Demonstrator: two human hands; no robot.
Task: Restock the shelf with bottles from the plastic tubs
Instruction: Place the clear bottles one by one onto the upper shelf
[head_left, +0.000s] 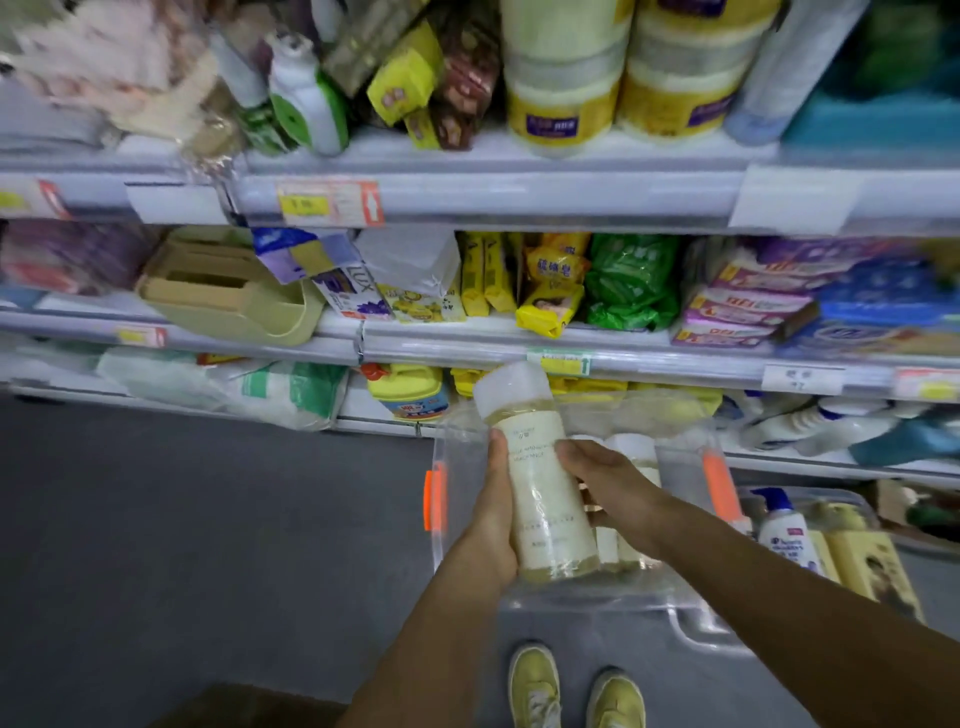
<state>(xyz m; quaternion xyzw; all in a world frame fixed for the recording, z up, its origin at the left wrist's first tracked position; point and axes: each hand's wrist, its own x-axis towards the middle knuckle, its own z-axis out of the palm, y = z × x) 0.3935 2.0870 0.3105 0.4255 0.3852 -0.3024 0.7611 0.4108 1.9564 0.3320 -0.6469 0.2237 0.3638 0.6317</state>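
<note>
Bottle (545, 499) sits lifted above the clear plastic tub (691, 618), my left hand (491, 525) curled around its side and my right hand (608, 483) pinching it, so next I carry it toward 12 o'clock onto the shelf (519, 348).

Before the shelf (519, 195) with its 3 visible tiers of goods, a plastic tub (644, 597) sits on the floor (208, 519) holding bottles, a bottle (545, 493) is held above it between both hands, a second tub (701, 629) lies to its right, and 2 shoes (571, 691) stand nearest.
</note>
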